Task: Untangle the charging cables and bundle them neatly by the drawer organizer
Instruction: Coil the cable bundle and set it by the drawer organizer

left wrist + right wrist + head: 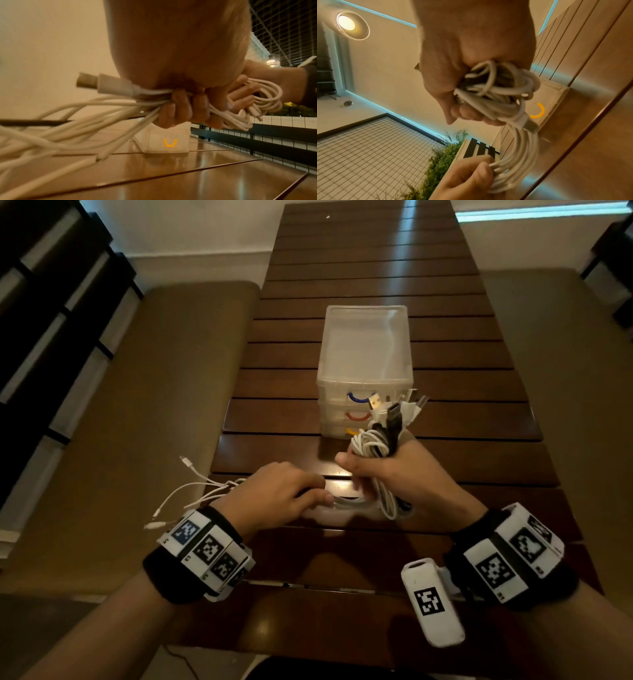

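White cables [375, 445] run from your right hand [394, 470], clenched round the coil, toward eight o'clock into your left hand [274, 494], gripping the loose strands; organizer [364, 364] sits at twelve.

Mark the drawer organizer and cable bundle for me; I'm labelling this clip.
drawer organizer [364, 344]: head view, on its clear top.
cable bundle [373, 441]: head view, on the white coils above the right hand's grip.

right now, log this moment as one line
left hand: grips white cable strands | right hand: grips cable bundle | drawer organizer: on table, drawers closed | bundling unfinished
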A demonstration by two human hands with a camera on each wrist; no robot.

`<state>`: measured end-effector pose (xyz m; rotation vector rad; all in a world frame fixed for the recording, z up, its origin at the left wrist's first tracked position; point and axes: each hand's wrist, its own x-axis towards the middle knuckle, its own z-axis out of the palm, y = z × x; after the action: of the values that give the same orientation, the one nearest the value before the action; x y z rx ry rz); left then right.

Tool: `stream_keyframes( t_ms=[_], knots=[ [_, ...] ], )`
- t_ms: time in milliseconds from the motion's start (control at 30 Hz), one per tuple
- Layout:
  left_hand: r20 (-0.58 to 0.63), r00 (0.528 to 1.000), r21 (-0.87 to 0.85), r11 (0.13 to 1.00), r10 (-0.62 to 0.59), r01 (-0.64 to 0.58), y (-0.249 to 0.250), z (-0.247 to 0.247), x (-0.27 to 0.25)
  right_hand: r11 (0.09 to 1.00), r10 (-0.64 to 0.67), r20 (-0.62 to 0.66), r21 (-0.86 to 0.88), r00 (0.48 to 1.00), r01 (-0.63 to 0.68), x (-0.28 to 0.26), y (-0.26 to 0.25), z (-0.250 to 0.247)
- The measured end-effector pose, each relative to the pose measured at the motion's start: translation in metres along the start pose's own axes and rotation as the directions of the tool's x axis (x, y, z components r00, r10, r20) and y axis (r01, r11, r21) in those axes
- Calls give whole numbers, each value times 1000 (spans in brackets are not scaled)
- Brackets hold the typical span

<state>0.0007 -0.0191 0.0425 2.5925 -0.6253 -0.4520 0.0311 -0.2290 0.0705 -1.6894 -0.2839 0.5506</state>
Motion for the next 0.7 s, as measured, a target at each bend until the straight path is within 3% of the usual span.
stream_keyframes(
  t_ms=[133, 300, 467, 633, 700],
  knots=[
    [-29, 999, 120, 992, -32, 35, 5, -3, 5, 996, 26, 136, -92, 990, -13, 3, -3, 1],
    [-51, 996, 84, 993, -78, 82, 16, -6, 9, 998, 45, 341, -65, 939, -24, 7, 13, 12],
    [61, 989, -59, 989, -133, 136, 19, -9, 7, 997, 59, 370, -74, 927, -34, 5, 16, 16],
    [180, 983, -98, 994, -29, 48, 13, -29, 5, 991, 119, 426, -107, 897, -81, 8, 11, 16],
    [250, 967, -71, 995, -53, 72, 9, -39, 4, 986, 158, 459, -126, 874, -112, 7, 5, 16]
  ],
)
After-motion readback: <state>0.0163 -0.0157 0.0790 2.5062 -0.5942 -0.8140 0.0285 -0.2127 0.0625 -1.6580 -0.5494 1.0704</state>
